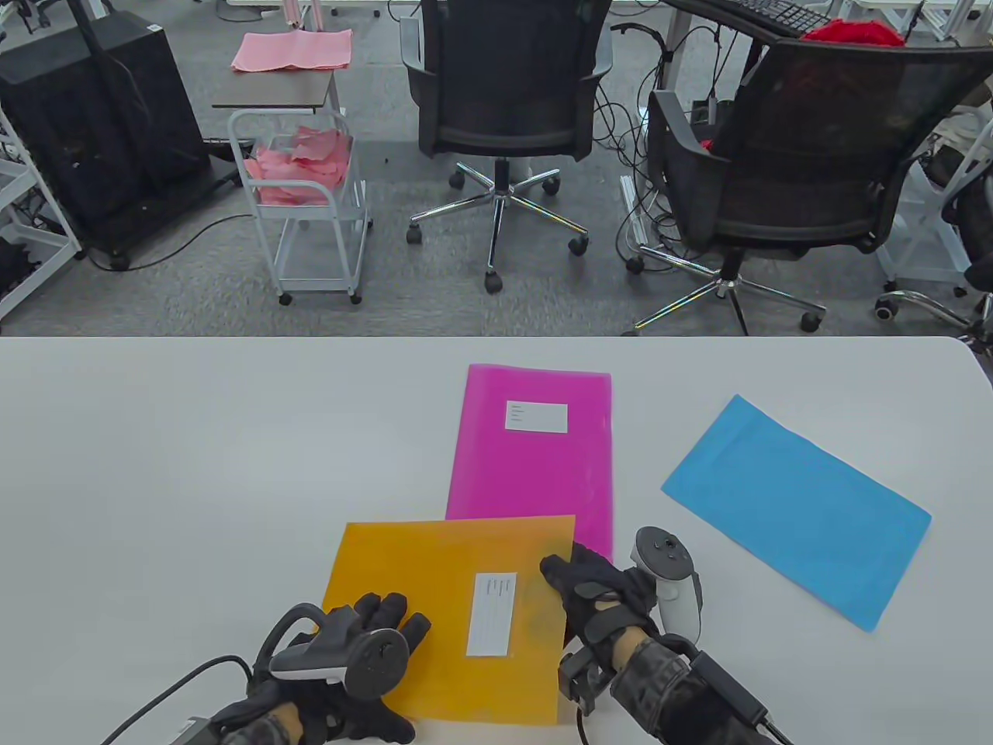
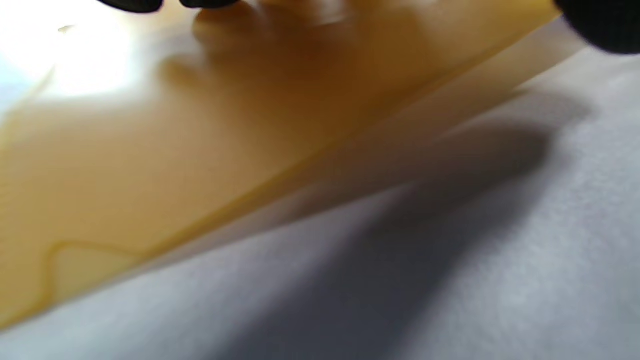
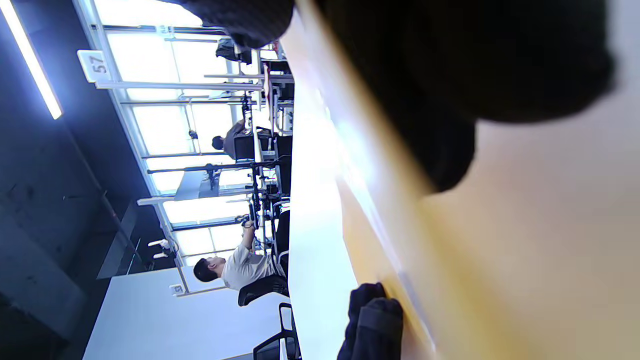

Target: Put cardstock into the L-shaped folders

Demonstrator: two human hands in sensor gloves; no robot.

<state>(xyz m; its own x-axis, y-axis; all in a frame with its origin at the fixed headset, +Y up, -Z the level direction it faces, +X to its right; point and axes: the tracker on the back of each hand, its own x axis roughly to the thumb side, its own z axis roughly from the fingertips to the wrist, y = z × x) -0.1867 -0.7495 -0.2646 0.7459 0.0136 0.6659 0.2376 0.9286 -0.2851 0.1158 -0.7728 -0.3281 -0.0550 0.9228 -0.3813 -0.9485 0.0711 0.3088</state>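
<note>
1. Orange folder lies flat at the near table edge, its far edge overlapping the pink folder. Blue card lies well apart to the right, untouched.
2. Left hand rests on the orange folder's left part, fingers fairly straight, holding nothing. Right hand is at the folder's right edge with fingers curled on it; looks like a pinch on the top sheet, though the exact contact is hard to see.
3. Risk: the top sheet slips from gloved fingertips, since the plastic looks slick and thin; both layers may lift together instead of parting.
4. Risk: the folder slides on the smooth table if the left hand presses too lightly; it could drag the pink folder along.
5. Risk: card is far off, so the opening may fall closed while a hand reaches.
6. Materials: folders are translucent glossy film, rectangular, each with a white label; left wrist view shows two thin layers slightly parted. Card is matte, opaque, stiffer-looking.
</note>
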